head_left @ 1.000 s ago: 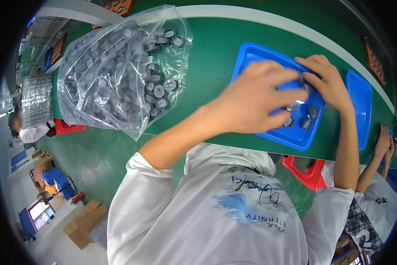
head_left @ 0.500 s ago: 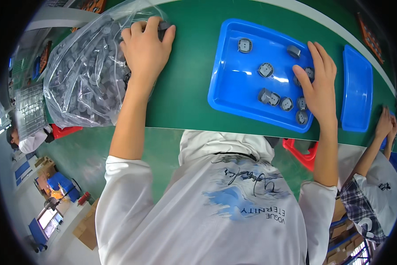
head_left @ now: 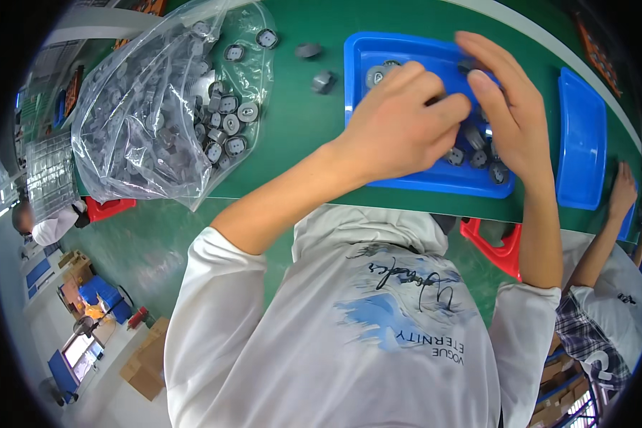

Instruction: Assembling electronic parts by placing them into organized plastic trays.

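I watch the left hand curl over the blue tray (whether it grips anything, I cannot tell), while the right hand hangs by the tray's right side, thumb and fingers parted. Grey parts lie inside; I see two more on the green table, between tray and clear bag.

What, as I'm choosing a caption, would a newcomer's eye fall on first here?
Probably the large clear plastic bag of small grey rounded parts, at left on the green table. Next, the blue rectangular plastic tray right of centre, with the bare left hand over it and bare right hand over its right side. Two loose grey parts lie between bag and tray.
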The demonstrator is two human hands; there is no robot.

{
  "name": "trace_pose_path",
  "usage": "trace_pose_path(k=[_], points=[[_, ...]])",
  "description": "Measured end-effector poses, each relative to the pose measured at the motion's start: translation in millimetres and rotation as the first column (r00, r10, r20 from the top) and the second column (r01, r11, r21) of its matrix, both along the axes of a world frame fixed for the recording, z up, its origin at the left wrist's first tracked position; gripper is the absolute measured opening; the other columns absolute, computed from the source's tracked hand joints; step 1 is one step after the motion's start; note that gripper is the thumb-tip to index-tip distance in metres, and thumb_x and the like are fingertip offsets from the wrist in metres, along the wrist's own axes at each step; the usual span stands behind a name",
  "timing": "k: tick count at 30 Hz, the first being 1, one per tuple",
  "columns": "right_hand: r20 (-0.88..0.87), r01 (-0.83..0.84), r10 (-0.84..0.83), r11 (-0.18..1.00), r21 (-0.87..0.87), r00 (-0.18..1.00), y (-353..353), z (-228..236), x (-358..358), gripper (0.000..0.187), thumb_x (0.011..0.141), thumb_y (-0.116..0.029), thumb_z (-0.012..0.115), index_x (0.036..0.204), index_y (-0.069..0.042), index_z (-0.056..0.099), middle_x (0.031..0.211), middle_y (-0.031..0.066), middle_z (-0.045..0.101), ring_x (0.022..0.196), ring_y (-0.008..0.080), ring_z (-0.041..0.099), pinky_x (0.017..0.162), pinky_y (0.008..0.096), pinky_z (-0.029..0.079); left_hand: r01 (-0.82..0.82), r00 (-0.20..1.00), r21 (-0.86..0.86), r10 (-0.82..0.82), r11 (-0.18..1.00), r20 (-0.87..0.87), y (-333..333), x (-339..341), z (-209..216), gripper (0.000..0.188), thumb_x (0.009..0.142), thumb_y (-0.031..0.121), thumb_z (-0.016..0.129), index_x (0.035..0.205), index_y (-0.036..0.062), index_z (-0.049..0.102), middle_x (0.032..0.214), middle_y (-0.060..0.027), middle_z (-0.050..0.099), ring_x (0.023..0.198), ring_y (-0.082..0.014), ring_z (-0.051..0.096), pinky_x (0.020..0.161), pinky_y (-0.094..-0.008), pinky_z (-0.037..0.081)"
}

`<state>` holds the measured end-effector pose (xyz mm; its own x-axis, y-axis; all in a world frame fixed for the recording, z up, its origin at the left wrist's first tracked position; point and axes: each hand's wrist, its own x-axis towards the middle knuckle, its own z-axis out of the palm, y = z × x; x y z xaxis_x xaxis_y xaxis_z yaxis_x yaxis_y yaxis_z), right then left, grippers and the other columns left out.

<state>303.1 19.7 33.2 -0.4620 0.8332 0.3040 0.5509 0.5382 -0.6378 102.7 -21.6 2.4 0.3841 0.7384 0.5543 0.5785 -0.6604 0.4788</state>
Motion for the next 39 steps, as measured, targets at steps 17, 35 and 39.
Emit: trace_pose_path(k=[17, 35, 39], points=[[0.298, -0.356, 0.332, 0.934, 0.030, 0.895, 15, -15, -20, 0.035, 0.084, -0.002, 0.072, 0.119, -0.004, 0.069, 0.116, 0.0116, 0.062, 0.111, 0.0298, 0.061, 0.093, 0.0395, 0.052, -0.118, 0.966, -0.049, 0.103, 0.992, -0.238, 3, -58, 4, 0.027, 0.076, 0.008, 0.081, 0.102, 0.0090, 0.075, 0.111, -0.0037, 0.071, 0.118, -0.0336, 0.056, 0.102, -0.0450, 0.045], [0.358, -0.233, 0.157, 0.956, 0.180, 0.920, 10, -15, -32, 0.020, 0.084, -0.009, 0.074, 0.104, -0.004, 0.069, 0.111, 0.0098, 0.063, 0.102, 0.0301, 0.064, 0.087, 0.0405, 0.054, -0.035, 0.951, 0.010, 0.037, 0.999, -0.306, 20, -60, 13, 0.026, 0.073, 0.012, 0.083, 0.099, 0.0100, 0.077, 0.103, -0.0031, 0.064, 0.106, -0.0294, 0.053, 0.090, -0.0392, 0.047], [0.373, -0.207, 0.140, 0.968, 0.145, 0.917, 9, -11, -24, 0.020, 0.084, -0.007, 0.073, 0.104, -0.004, 0.070, 0.110, 0.0103, 0.063, 0.101, 0.0303, 0.063, 0.086, 0.0406, 0.054, -0.081, 0.966, 0.003, 0.079, 0.997, -0.245, 24, -59, 26, 0.015, 0.077, 0.005, 0.074, 0.092, 0.0030, 0.072, 0.097, -0.0130, 0.059, 0.098, -0.0330, 0.053, 0.085, -0.0431, 0.044]])
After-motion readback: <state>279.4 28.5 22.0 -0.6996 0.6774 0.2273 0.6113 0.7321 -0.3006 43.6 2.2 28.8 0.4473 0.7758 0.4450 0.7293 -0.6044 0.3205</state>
